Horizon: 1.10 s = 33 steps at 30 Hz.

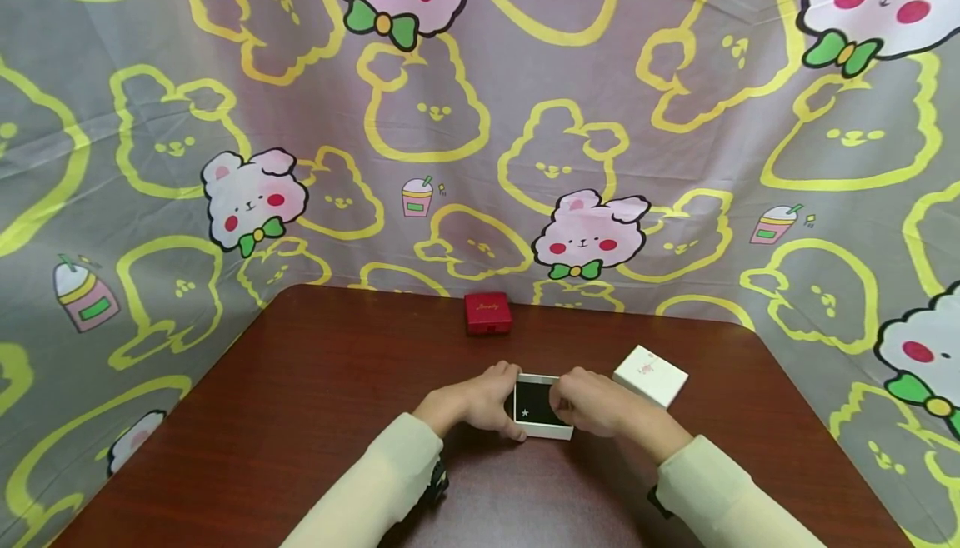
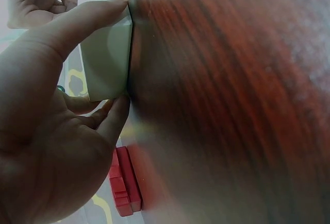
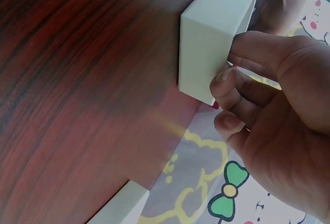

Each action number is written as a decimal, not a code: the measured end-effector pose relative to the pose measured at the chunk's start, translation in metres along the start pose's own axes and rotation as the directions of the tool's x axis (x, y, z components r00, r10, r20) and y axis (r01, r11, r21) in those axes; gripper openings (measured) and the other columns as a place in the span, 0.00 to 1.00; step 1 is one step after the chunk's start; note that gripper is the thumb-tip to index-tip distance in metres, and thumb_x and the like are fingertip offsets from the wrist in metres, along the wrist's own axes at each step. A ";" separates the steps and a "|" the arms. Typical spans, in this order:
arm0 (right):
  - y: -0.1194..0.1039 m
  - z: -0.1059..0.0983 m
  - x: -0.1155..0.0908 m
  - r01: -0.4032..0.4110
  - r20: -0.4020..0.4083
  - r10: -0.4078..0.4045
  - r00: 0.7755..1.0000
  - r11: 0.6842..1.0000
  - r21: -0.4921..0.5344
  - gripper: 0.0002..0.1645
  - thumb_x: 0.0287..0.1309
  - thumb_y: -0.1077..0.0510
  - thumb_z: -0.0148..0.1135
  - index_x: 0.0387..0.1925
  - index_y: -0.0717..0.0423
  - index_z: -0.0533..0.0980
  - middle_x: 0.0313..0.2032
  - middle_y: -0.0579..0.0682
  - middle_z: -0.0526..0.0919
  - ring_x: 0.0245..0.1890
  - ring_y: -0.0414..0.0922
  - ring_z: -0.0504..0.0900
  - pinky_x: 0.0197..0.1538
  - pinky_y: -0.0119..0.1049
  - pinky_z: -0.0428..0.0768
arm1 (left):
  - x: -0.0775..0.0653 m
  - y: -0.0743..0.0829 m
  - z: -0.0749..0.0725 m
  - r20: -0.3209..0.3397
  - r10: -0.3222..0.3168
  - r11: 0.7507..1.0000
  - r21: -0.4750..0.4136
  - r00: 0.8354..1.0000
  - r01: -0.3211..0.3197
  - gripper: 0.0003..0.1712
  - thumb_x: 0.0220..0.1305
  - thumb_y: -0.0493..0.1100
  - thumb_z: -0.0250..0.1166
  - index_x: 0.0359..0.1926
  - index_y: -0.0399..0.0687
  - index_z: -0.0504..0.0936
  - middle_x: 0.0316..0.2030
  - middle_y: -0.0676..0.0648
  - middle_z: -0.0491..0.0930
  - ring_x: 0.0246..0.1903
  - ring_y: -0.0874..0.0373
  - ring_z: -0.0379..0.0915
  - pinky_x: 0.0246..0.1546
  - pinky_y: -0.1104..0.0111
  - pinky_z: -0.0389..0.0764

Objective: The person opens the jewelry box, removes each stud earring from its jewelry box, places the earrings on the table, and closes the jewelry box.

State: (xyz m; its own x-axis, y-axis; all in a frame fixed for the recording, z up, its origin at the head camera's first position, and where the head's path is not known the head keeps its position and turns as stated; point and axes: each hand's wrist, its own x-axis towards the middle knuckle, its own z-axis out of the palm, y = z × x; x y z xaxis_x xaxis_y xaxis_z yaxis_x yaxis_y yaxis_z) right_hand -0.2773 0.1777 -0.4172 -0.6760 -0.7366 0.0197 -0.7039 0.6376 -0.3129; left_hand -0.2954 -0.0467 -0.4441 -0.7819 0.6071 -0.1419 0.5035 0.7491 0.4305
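An open white box (image 1: 543,430) with a black lining sits on the table between both hands. On the lining's left part lies a small silvery star-shaped piece (image 1: 525,413). My left hand (image 1: 487,400) grips the box's left end, thumb at the near side and fingers at the far side. In the left wrist view its thumb and fingertips (image 2: 121,112) press the white wall. My right hand (image 1: 592,402) reaches over the box's right end with curled fingers, thumb and forefinger dipping past the rim. I cannot tell whether they pinch something there; the fingertips are hidden inside.
A white lid (image 1: 651,376) with a pink print lies right of the box, beyond the right hand. A small red jewelry box (image 1: 487,313) stands at the table's back edge. Behind the brown table (image 1: 337,381) hangs a patterned cloth (image 1: 450,156).
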 end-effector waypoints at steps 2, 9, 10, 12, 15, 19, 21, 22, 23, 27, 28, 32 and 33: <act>0.000 0.000 0.000 0.000 -0.001 0.000 1.000 1.000 -0.006 0.18 0.56 0.70 0.66 0.17 0.48 0.75 0.17 0.33 0.64 0.18 0.31 0.62 0.21 0.28 0.62 | 0.000 0.000 0.000 -0.002 0.000 1.000 0.003 1.000 0.000 0.52 0.49 0.57 0.81 0.67 0.40 0.65 0.51 0.50 0.69 0.55 0.57 0.67 0.60 0.67 0.71; 0.000 0.002 0.001 -0.006 -0.015 0.005 1.000 0.999 -0.042 0.19 0.54 0.69 0.68 0.17 0.46 0.73 0.18 0.33 0.64 0.20 0.32 0.62 0.22 0.29 0.63 | 0.000 0.000 0.001 -0.006 0.013 1.000 0.009 1.000 -0.013 0.49 0.49 0.56 0.81 0.65 0.40 0.66 0.48 0.51 0.69 0.53 0.58 0.67 0.58 0.67 0.71; 0.000 0.002 0.001 -0.007 -0.018 0.006 1.000 0.999 -0.044 0.20 0.54 0.69 0.68 0.17 0.47 0.72 0.18 0.33 0.64 0.20 0.32 0.62 0.22 0.29 0.62 | 0.000 0.000 0.001 -0.006 0.014 1.000 0.008 1.000 -0.014 0.49 0.49 0.56 0.81 0.64 0.40 0.66 0.48 0.51 0.69 0.52 0.58 0.67 0.57 0.68 0.72; 0.000 0.003 0.001 -0.011 -0.023 0.010 1.000 0.999 -0.044 0.20 0.54 0.69 0.68 0.16 0.47 0.72 0.18 0.33 0.63 0.19 0.32 0.61 0.22 0.29 0.62 | 0.000 -0.001 0.001 -0.006 0.012 1.000 0.004 1.000 -0.012 0.49 0.49 0.56 0.81 0.64 0.40 0.66 0.48 0.51 0.69 0.51 0.59 0.67 0.57 0.68 0.72; -0.001 0.003 0.001 -0.016 -0.027 0.015 1.000 0.999 -0.042 0.20 0.53 0.69 0.67 0.16 0.47 0.71 0.17 0.33 0.63 0.19 0.32 0.61 0.21 0.29 0.61 | 0.000 -0.001 0.001 -0.006 0.011 1.000 0.001 1.000 -0.011 0.49 0.49 0.56 0.81 0.64 0.41 0.67 0.47 0.51 0.69 0.50 0.59 0.66 0.56 0.68 0.72; -0.001 0.002 -0.001 -0.016 -0.034 0.014 0.999 0.999 -0.044 0.20 0.53 0.69 0.66 0.15 0.47 0.71 0.16 0.32 0.62 0.18 0.31 0.60 0.21 0.29 0.60 | 0.000 -0.001 0.001 -0.006 0.013 1.000 -0.002 1.000 -0.013 0.48 0.49 0.56 0.81 0.64 0.41 0.67 0.47 0.52 0.68 0.49 0.60 0.66 0.55 0.68 0.72; -0.002 0.002 -0.001 -0.014 -0.036 0.013 0.999 0.999 -0.043 0.20 0.54 0.69 0.65 0.15 0.47 0.71 0.16 0.32 0.62 0.18 0.31 0.60 0.20 0.29 0.60 | 0.000 -0.002 0.001 -0.006 0.014 1.000 -0.004 1.000 -0.014 0.48 0.49 0.56 0.81 0.64 0.41 0.67 0.46 0.52 0.68 0.49 0.60 0.66 0.55 0.69 0.72; -0.002 0.001 -0.002 -0.014 -0.037 0.012 0.999 0.999 -0.044 0.20 0.54 0.69 0.65 0.15 0.46 0.71 0.16 0.32 0.62 0.18 0.31 0.61 0.20 0.29 0.60 | 0.000 -0.002 0.001 -0.006 0.013 1.000 -0.006 1.000 -0.013 0.48 0.49 0.56 0.81 0.63 0.41 0.67 0.46 0.52 0.68 0.49 0.60 0.66 0.55 0.69 0.72; -0.002 0.001 -0.002 -0.014 -0.036 0.012 0.999 0.999 -0.042 0.20 0.54 0.69 0.65 0.15 0.46 0.71 0.16 0.32 0.62 0.17 0.31 0.61 0.20 0.29 0.60 | 0.000 -0.002 0.001 -0.006 0.013 1.000 -0.006 1.000 -0.013 0.48 0.49 0.56 0.81 0.63 0.41 0.67 0.46 0.52 0.68 0.49 0.60 0.66 0.55 0.69 0.72; -0.003 0.001 -0.002 -0.022 -0.025 0.021 0.999 0.999 -0.035 0.19 0.56 0.68 0.65 0.16 0.46 0.74 0.16 0.32 0.64 0.18 0.31 0.62 0.20 0.29 0.62 | -0.001 -0.001 0.001 -0.006 0.014 1.000 0.002 1.000 -0.014 0.48 0.49 0.56 0.81 0.64 0.41 0.67 0.47 0.51 0.69 0.49 0.60 0.66 0.55 0.69 0.72; -0.003 0.001 -0.002 -0.025 -0.023 0.025 0.999 0.999 -0.036 0.18 0.55 0.68 0.66 0.16 0.46 0.74 0.16 0.32 0.64 0.18 0.31 0.62 0.21 0.30 0.62 | -0.001 -0.001 0.001 -0.006 0.013 1.000 0.005 1.000 -0.013 0.48 0.49 0.56 0.81 0.64 0.41 0.67 0.47 0.51 0.69 0.49 0.60 0.67 0.56 0.69 0.72; -0.003 0.001 -0.003 -0.029 -0.027 0.028 0.999 0.999 -0.039 0.17 0.54 0.68 0.68 0.18 0.47 0.76 0.17 0.33 0.67 0.19 0.32 0.64 0.21 0.31 0.65 | -0.002 0.000 0.001 -0.005 0.009 1.000 0.005 1.000 -0.009 0.49 0.49 0.57 0.81 0.64 0.41 0.67 0.48 0.51 0.69 0.49 0.60 0.67 0.56 0.69 0.72; -0.003 0.001 -0.002 -0.029 -0.031 0.027 0.999 0.999 -0.042 0.17 0.54 0.68 0.68 0.18 0.47 0.76 0.17 0.33 0.67 0.19 0.32 0.64 0.21 0.31 0.65 | -0.002 0.000 0.001 -0.004 0.008 1.000 0.004 1.000 -0.008 0.49 0.50 0.57 0.81 0.65 0.41 0.67 0.48 0.51 0.69 0.50 0.60 0.67 0.56 0.68 0.72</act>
State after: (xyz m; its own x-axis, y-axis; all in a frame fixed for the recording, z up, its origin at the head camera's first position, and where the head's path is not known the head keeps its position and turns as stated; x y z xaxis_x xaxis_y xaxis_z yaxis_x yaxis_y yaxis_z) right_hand -0.2734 0.1774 -0.4171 -0.7013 -0.7117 0.0406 -0.6929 0.6673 -0.2730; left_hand -0.2937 -0.0477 -0.4447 -0.7791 0.6122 -0.1350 0.5114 0.7451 0.4281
